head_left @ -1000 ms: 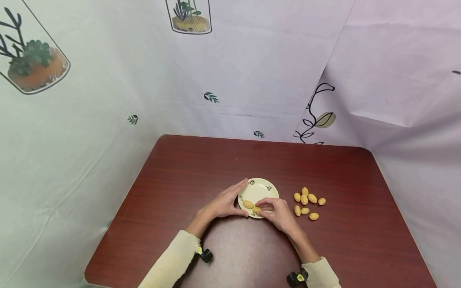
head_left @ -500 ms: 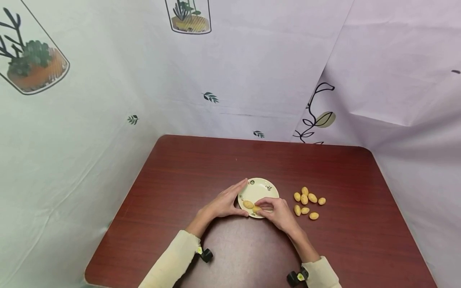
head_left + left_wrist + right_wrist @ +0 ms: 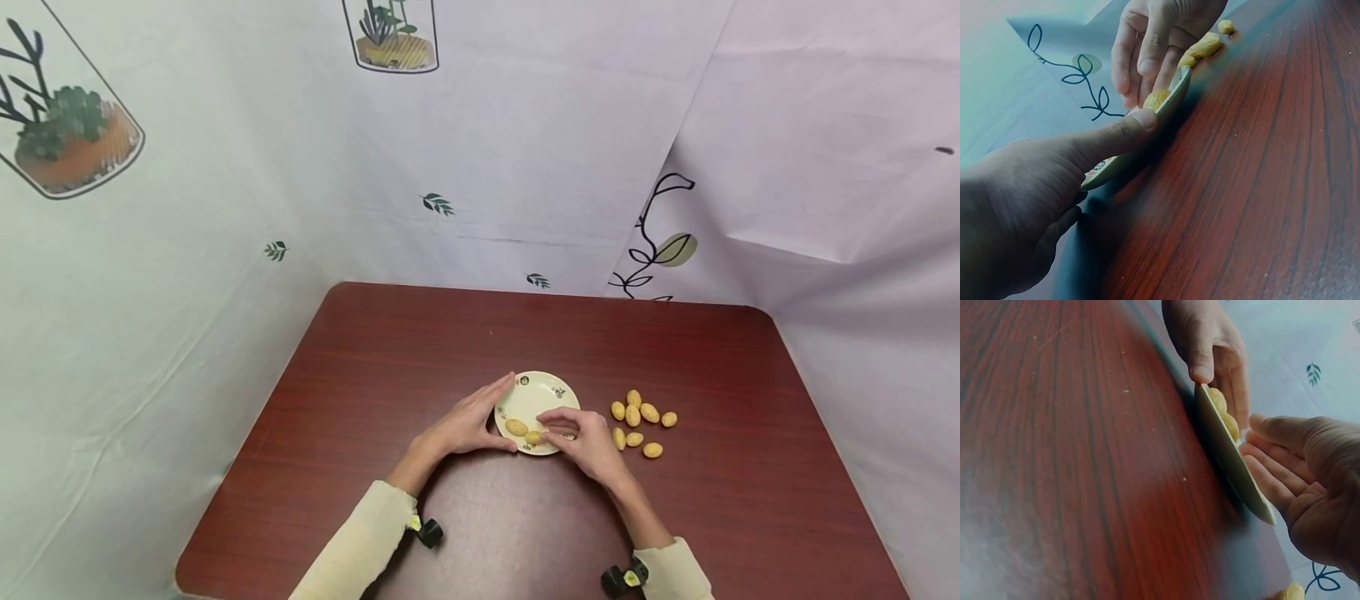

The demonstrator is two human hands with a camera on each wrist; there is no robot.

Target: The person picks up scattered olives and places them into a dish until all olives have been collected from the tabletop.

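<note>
My left hand (image 3: 467,425) holds the rim of a small cream plate (image 3: 534,400) from the left side, thumb along the near edge and fingers along the far-left edge. Two small yellow potatoes lie side by side near the front of the plate: a left potato (image 3: 516,427) and a right potato (image 3: 534,437). Over the plate's right side is my right hand (image 3: 588,446), its thumb and fingers spread apart beside the right potato. In the right wrist view, nothing sits between the right hand's thumb (image 3: 1279,430) and fingers.
Several more potatoes (image 3: 633,415) lie in a loose group on the dark red wooden table (image 3: 420,350), right of the plate. Pale cloth (image 3: 480,150) printed with plants hangs behind and beside the table. Each wrist wears a small black camera (image 3: 430,533).
My right hand's fingers have parted from the right potato and drawn slightly to the right. That potato stays on the plate. The left hand and plate have kept their place.
</note>
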